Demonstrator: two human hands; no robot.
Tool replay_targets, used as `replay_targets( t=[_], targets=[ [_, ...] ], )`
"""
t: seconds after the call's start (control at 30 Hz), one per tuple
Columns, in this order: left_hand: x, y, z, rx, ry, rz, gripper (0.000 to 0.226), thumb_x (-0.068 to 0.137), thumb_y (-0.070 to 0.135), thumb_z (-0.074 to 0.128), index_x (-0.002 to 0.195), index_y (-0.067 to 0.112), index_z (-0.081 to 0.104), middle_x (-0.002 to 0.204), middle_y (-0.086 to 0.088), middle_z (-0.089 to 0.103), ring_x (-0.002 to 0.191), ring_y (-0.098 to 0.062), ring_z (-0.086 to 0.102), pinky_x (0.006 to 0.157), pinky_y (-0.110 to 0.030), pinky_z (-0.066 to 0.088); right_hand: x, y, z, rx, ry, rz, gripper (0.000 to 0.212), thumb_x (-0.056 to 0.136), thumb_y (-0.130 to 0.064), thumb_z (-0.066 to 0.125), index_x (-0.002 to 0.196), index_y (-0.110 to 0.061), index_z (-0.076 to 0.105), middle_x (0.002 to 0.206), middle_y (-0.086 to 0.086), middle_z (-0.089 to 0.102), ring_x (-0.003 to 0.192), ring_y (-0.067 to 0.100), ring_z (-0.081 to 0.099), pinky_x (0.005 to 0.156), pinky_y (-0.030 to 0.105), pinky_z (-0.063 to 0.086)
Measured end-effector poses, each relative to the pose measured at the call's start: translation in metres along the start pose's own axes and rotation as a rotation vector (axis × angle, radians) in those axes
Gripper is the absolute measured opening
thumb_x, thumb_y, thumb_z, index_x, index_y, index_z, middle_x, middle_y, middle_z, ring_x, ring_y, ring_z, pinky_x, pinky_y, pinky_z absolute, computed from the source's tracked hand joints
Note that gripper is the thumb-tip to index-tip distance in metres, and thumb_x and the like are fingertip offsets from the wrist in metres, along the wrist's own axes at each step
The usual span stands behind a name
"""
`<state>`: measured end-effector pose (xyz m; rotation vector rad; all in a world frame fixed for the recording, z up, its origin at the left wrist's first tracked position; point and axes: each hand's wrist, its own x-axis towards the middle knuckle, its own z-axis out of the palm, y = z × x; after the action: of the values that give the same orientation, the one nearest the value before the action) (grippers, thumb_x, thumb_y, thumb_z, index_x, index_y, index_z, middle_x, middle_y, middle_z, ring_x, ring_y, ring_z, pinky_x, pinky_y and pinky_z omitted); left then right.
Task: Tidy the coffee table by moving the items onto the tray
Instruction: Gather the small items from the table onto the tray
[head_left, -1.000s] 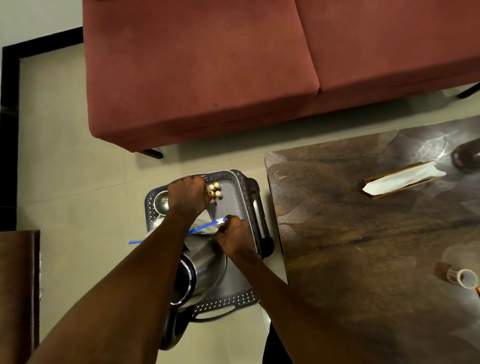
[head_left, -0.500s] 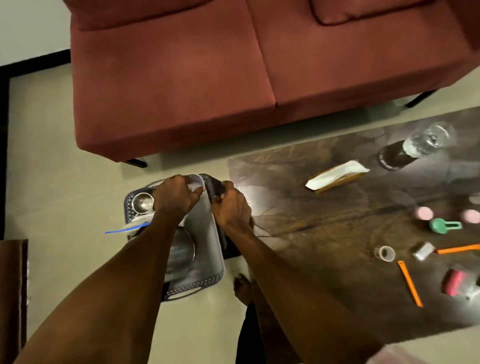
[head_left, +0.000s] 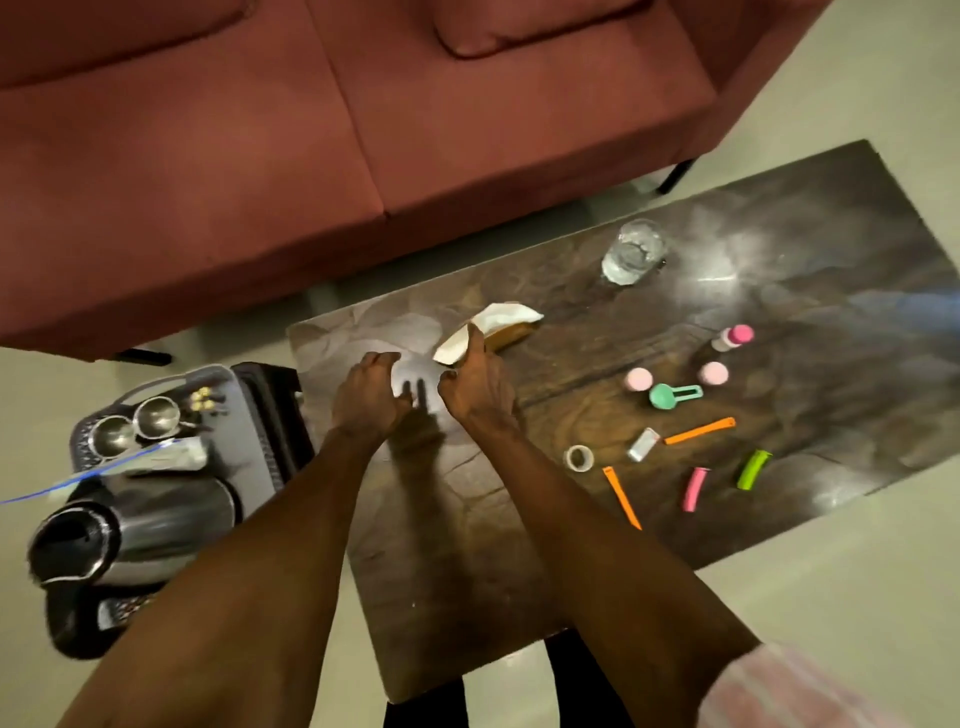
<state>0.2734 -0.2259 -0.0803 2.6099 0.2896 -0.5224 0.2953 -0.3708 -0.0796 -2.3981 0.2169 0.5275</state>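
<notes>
Left of the table stands the grey tray (head_left: 236, 423), carrying a steel jug (head_left: 156, 525), two steel bowls (head_left: 134, 425), small batteries (head_left: 202, 401) and a blue stick (head_left: 104, 470). Both my hands hover over the left end of the dark coffee table (head_left: 467, 545). My left hand (head_left: 371, 397) holds nothing, fingers loosely curled. My right hand (head_left: 475, 387) reaches one finger to the white napkin holder (head_left: 506, 322) and touches its near end. Further right lie a glass (head_left: 634, 252), a tape roll (head_left: 578, 458), a green scoop (head_left: 672, 396) and orange sticks (head_left: 698, 431).
A red sofa (head_left: 311, 156) runs along the far side of the table. Also on the table are a pink bottle (head_left: 732, 338), two pink caps (head_left: 638, 379), a pink clip (head_left: 695, 488), a green clip (head_left: 753, 469) and a small white piece (head_left: 643, 444).
Both hands have left the tray and moved right, over the table's left end. The right hand now touches the napkin holder. The view has swung right.
</notes>
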Motion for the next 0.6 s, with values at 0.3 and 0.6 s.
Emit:
replay_targets(
  t=[0.3, 0.6],
  targets=[
    [-0.001, 0.109, 0.07, -0.011, -0.1, 0.042, 0.06, 0.088, 0.031, 0.068, 0.14, 0.014, 0.044, 0.142, -0.011, 0.049, 0.128, -0.031, 0.047, 0.104, -0.045, 0.042, 0.009, 0.096, -0.079, -0.006, 0.081, 0.084, 0.083, 0.086, -0.028, 0.062, 0.154, -0.018, 0.017, 0.145, 0.013, 0.044, 0.133, 0.031, 0.044, 0.108, 0.042, 0.038],
    [-0.006, 0.194, 0.133, -0.016, -0.233, 0.098, 0.065, 0.081, 0.02, 0.072, 0.14, 0.016, 0.044, 0.141, -0.006, 0.046, 0.125, -0.027, 0.049, 0.1, -0.046, 0.045, 0.009, 0.189, -0.132, 0.02, 0.163, 0.201, 0.078, 0.082, -0.021, 0.06, 0.153, -0.016, 0.025, 0.136, 0.015, 0.05, 0.122, 0.037, 0.051, 0.096, 0.045, 0.044]
  ],
)
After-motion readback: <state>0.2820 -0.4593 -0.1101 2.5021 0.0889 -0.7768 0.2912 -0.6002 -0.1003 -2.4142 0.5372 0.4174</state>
